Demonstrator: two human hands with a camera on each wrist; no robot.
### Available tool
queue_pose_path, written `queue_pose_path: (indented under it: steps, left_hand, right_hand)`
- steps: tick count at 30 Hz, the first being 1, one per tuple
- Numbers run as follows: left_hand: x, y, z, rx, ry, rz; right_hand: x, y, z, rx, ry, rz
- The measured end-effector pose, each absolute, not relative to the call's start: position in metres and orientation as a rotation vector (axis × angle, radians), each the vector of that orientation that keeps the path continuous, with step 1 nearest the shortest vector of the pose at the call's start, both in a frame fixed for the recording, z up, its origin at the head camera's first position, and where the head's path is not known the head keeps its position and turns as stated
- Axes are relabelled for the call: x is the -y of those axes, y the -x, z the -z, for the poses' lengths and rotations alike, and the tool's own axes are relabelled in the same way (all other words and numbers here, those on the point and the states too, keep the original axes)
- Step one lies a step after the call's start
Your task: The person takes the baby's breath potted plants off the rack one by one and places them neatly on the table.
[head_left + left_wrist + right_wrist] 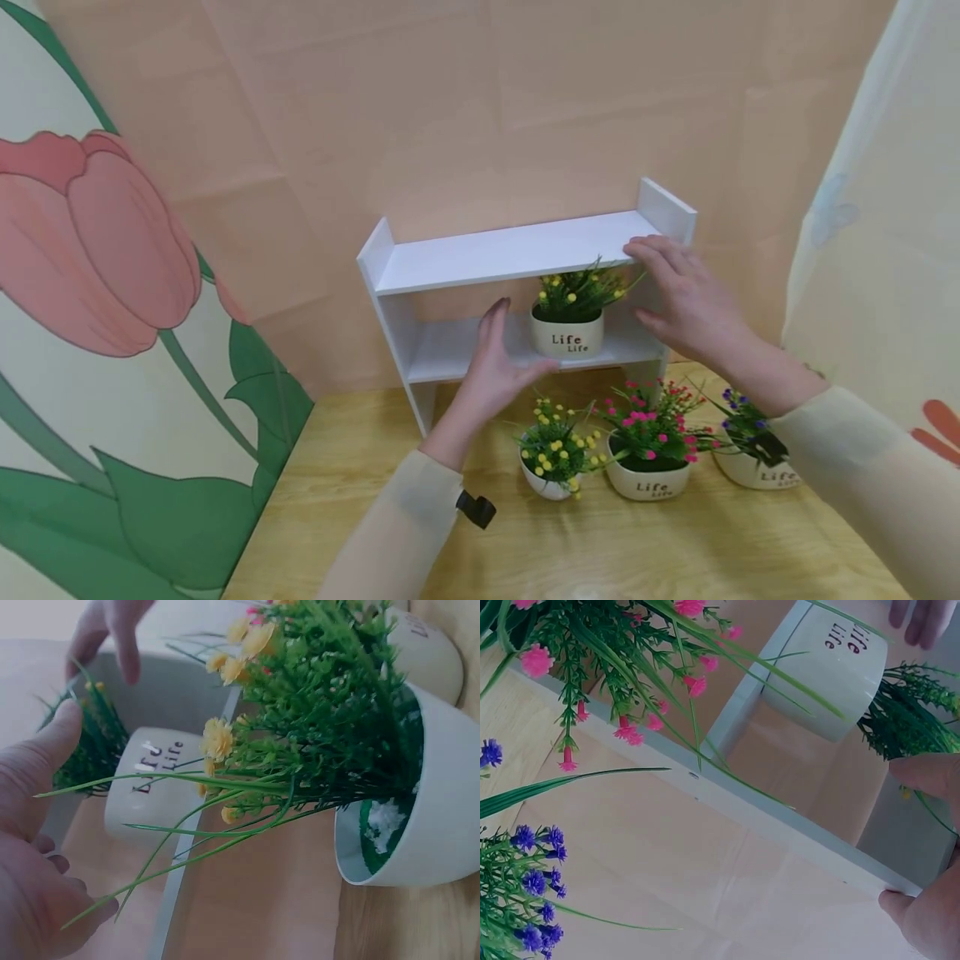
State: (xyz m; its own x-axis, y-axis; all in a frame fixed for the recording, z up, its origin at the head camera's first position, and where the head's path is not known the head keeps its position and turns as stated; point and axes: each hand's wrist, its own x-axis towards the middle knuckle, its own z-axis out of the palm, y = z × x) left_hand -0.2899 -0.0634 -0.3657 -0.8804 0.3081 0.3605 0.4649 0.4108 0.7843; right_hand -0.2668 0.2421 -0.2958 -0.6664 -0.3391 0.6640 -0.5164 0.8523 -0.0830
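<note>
A white oval pot lettered "Life", holding an artificial plant with yellow flowers, stands on the lower board of a small white shelf. Left of its front, my left hand hovers with fingers straight and thumb spread toward the pot. My right hand is at the shelf's right end, its fingertips right at the front edge of the top board and its thumb below. In the right wrist view, that hand's fingers reach beside the plant and the side panel. Neither hand grips the pot.
On the wooden table in front stand a yellow-flowered pot, a pink-flowered pot and a purple-flowered pot, the last partly behind the right sleeve. A peach-coloured backdrop rises behind the shelf; a tulip-printed panel is at left.
</note>
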Motion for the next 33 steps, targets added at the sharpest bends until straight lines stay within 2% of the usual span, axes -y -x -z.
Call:
queue_pose_path:
  steps: [15,33]
  left_hand:
    - [0.038,0.327,0.362,2.511,0.742,1.493]
    - [0.021,0.348,0.365,2.523,0.839,1.519]
  right_hand:
    - [-0.241,0.267,0.297,2.353,-0.622,-0.369]
    - [-0.242,0.268,0.298,2.336,-0.625,-0.355]
